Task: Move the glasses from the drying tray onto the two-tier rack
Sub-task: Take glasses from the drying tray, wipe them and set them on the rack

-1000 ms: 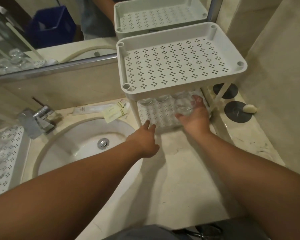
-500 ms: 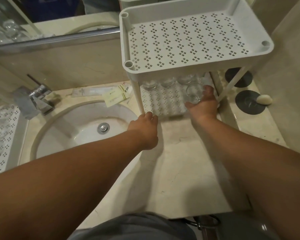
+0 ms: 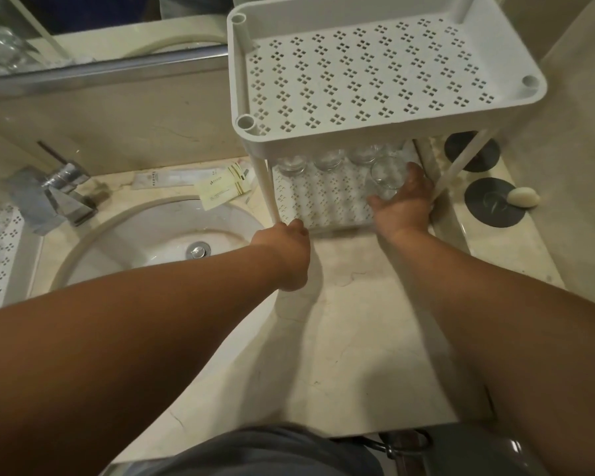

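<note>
Presently catalogued: one clear, short drinking glass (image 3: 387, 176), held upright in the right hand (image 3: 404, 202), whose thumb and fingers are curled about its lower wall. It is carried under the upper shelf, over the right end of the lower shelf of the white, perforated plastic two-tier rack (image 3: 358, 73); whether its base is yet seated cannot be told.

Also on the lower shelf: a row of clear upright glasses (image 3: 327, 159), ranged along the back, partly hidden by the upper shelf's front rim. The held glass is placed just in front of the rightmost of them.

Left hand (image 3: 284, 250): set at the rack's front left corner, beside the foot of the white post (image 3: 267, 190). Its fingers are bent; whether the rim is gripped or merely touched cannot be told.

White perforated drying tray (image 3: 0, 255): at the far left edge, beyond the round white basin (image 3: 165, 228), with blurred glassware on it.

Handling notes, offered as judgement: the glass is best lowered straight and slowly until the base is borne flat by the shelf, with a gap kept from the back row so that glass is not knocked on glass. The grip is best loosened only once the weight is taken, and the hand drawn out low, clear of the upper shelf. The rack is best steadied at the corner throughout.
</note>
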`<action>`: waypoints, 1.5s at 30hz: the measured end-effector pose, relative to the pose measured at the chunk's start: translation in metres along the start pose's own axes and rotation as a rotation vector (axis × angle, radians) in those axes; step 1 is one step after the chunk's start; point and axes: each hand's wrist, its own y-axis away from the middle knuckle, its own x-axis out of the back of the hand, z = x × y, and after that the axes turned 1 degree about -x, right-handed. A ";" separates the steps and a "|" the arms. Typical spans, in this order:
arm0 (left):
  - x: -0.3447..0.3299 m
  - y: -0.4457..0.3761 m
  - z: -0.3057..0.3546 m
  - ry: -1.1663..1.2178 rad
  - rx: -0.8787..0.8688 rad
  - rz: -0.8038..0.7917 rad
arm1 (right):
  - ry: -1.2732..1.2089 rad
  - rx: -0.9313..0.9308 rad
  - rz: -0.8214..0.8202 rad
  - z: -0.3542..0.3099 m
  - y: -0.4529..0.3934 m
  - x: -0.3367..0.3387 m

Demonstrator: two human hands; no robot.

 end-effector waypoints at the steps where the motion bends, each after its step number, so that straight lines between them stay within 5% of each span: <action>1: 0.000 0.000 0.000 -0.010 -0.004 -0.005 | 0.108 0.013 -0.010 -0.002 -0.001 0.000; 6: 0.001 0.001 0.002 -0.050 -0.005 -0.012 | 0.698 0.041 -0.031 -0.015 -0.006 0.000; 10: 0.002 0.000 0.003 -0.064 -0.011 -0.018 | 0.779 0.013 0.008 -0.021 -0.010 -0.001; 25: 0.005 0.000 0.003 -0.028 -0.019 -0.007 | 0.035 -0.033 0.071 -0.025 -0.031 0.012; 32: 0.004 -0.002 0.005 -0.028 -0.018 0.008 | 0.047 -0.065 0.124 -0.032 -0.030 0.011; 38: 0.004 -0.002 0.005 0.001 -0.016 0.019 | -0.240 -0.030 0.127 -0.032 -0.024 0.005; 45: 0.004 0.001 0.003 0.018 0.012 0.016 | -0.121 -0.081 0.088 -0.033 -0.012 0.001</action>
